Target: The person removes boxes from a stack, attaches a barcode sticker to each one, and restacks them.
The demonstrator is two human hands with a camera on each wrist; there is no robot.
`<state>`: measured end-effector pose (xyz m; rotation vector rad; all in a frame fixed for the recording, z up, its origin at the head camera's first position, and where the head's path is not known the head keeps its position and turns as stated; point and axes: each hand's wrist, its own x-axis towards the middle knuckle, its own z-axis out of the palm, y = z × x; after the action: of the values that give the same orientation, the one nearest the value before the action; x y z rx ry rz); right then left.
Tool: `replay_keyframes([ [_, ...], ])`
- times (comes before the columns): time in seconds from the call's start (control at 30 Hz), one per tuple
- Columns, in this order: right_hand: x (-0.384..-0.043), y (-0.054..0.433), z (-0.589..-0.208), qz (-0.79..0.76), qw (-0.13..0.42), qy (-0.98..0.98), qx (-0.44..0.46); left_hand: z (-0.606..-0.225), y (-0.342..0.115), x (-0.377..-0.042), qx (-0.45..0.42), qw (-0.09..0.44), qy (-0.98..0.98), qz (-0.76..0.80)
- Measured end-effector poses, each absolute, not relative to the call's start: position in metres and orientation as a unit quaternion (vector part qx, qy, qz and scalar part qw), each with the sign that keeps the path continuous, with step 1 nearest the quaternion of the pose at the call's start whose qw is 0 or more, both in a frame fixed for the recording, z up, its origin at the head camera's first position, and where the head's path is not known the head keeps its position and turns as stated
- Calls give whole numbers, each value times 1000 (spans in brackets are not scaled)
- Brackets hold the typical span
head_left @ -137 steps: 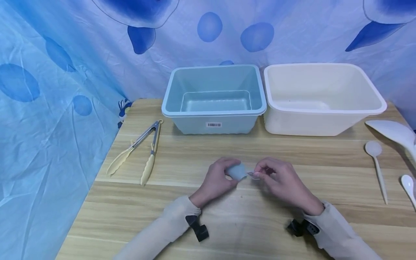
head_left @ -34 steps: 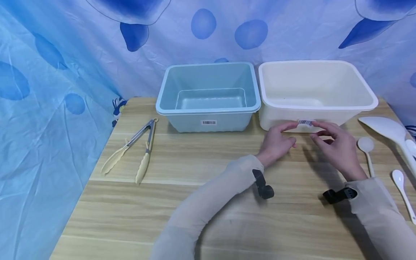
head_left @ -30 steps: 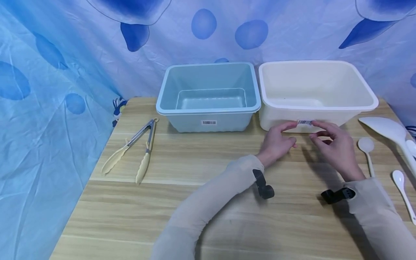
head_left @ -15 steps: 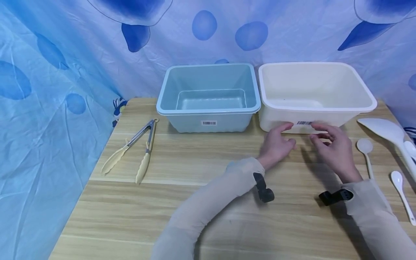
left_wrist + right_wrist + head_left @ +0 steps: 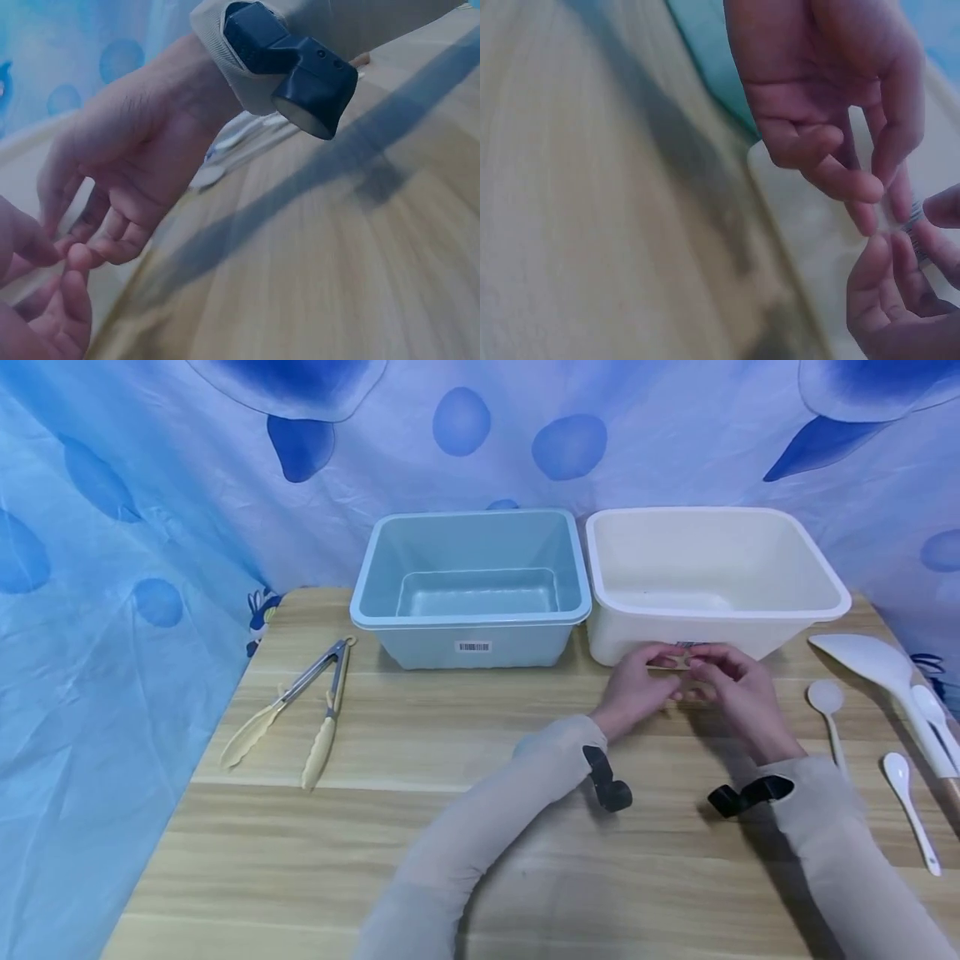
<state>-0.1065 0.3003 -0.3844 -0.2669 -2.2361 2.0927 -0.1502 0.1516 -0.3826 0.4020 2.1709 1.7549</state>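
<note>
Both hands meet low on the front of the white bin [image 5: 708, 625], over its barcode label. My left hand [image 5: 636, 687] has its fingertips at the label's left side. From the right, my right hand [image 5: 738, 693] reaches the same spot, thumb and forefinger bent close together. In the right wrist view, part of the barcode label [image 5: 916, 225] shows behind the fingers; its lower part is hidden. The left wrist view shows the fingers of the right hand [image 5: 112, 180] and left hand [image 5: 41, 307] nearly touching, with no object seen gripped.
A light blue bin [image 5: 468, 643] with its own barcode label stands left of the white one. Open tongs [image 5: 303, 706] lie on the table's left. At the right lie a white ladle [image 5: 873, 660], a round-headed spoon [image 5: 827, 697] and a small white spoon [image 5: 898, 772].
Earlier, the hands handled a small light blue piece and a clear film over mid-table. They moved to the white bin; the right hand has just shifted left, closing the gap and covering the label.
</note>
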Motion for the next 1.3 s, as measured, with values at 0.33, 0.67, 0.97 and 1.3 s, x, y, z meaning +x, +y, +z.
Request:
replay_keyframes([
  [0.33,-110,299,-389,756,37,-651,-59,-385,152,-154,168,148,770,598],
  [0.67,-107,300,-384,721,-9,-691,-59,-378,143,-152,160,163,779,583],
  [0.97,-85,294,-328,694,10,-717,72,-322,89,-143,227,175,721,631],
  [1.3,-115,357,-277,647,192,-735,57,-261,-45,-159,261,9,790,554],
])
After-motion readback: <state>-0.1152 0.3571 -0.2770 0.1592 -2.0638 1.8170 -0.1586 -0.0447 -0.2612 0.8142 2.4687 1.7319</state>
